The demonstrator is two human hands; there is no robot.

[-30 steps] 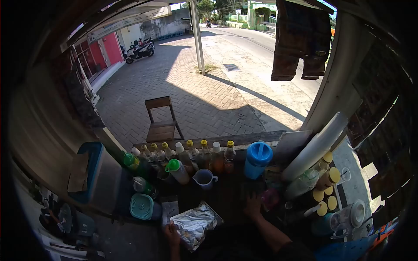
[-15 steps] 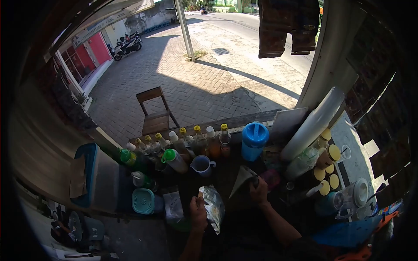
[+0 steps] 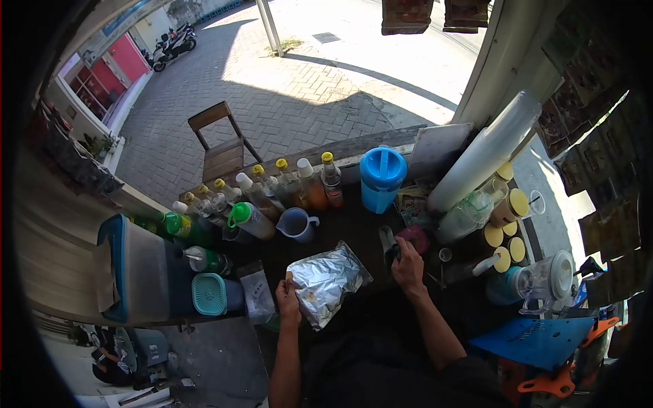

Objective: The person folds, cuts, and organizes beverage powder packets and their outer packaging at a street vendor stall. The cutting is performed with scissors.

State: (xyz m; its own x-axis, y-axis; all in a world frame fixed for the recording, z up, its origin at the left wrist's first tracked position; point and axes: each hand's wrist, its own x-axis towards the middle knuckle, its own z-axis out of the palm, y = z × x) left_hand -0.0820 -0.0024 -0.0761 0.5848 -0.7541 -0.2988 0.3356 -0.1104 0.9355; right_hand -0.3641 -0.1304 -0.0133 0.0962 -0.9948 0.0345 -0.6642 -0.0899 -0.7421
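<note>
A crinkled silver foil packet (image 3: 328, 284) lies in front of me, its left edge pinched in my left hand (image 3: 288, 299). My right hand (image 3: 409, 268) is closed around the dark handle of a tool (image 3: 387, 242). The tool's flat grey part points away from me, to the right of the packet and apart from it. Beyond the packet stands a clear measuring jug (image 3: 296, 224). A pink item (image 3: 413, 238) sits just past my right hand, partly hidden by it.
A row of bottles (image 3: 309, 187) and a blue pitcher (image 3: 383, 180) line the far table edge. Stacked cups (image 3: 486, 153) and yellow-lidded jars (image 3: 511, 207) stand right. A large bin (image 3: 146, 268) and teal-lidded container (image 3: 209, 294) are left. A wooden chair (image 3: 223, 160) stands outside.
The view has tilted downward. The foil packet has turned and now shows its broad side. The grey part of the tool has swung from pointing left to pointing away and looks narrower.
</note>
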